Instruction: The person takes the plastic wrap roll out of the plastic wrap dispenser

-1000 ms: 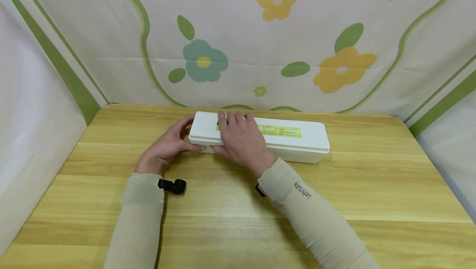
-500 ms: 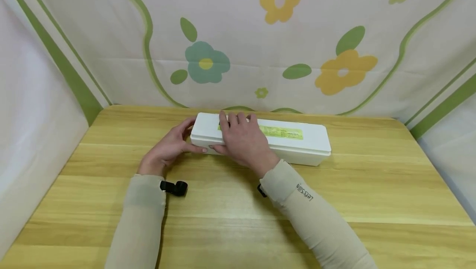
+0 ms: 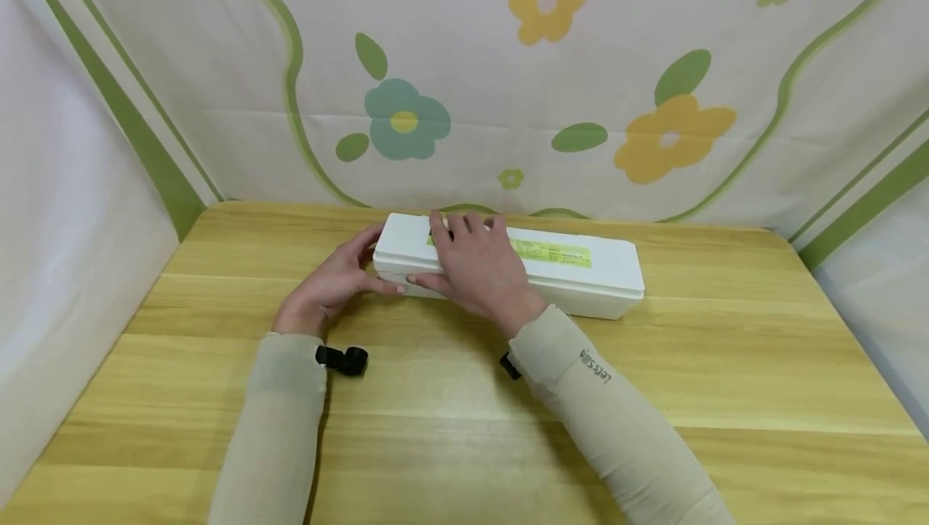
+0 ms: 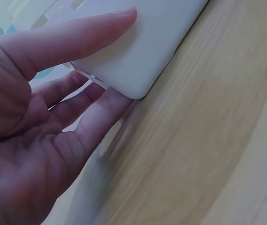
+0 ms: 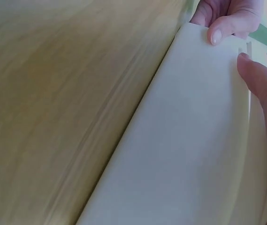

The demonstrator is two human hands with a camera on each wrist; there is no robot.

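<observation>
Nearest, two sleeved forearms are being stretched across a wooden table (image 3: 653, 364). Just beyond them, a long white box (image 3: 581, 275) is lying flat on the table, lid on. Its left end is being pinched by the left hand (image 3: 327, 287), thumb on the near face and fingers (image 4: 95, 108) curled round the corner, seemingly to steady it. The right hand (image 3: 479, 267) is being laid over the lid beside the left hand, thumb on the near rim, fingers bent over the far edge, gripping it. Behind the hands, a flowered cloth (image 3: 544, 81) is hanging.
</observation>
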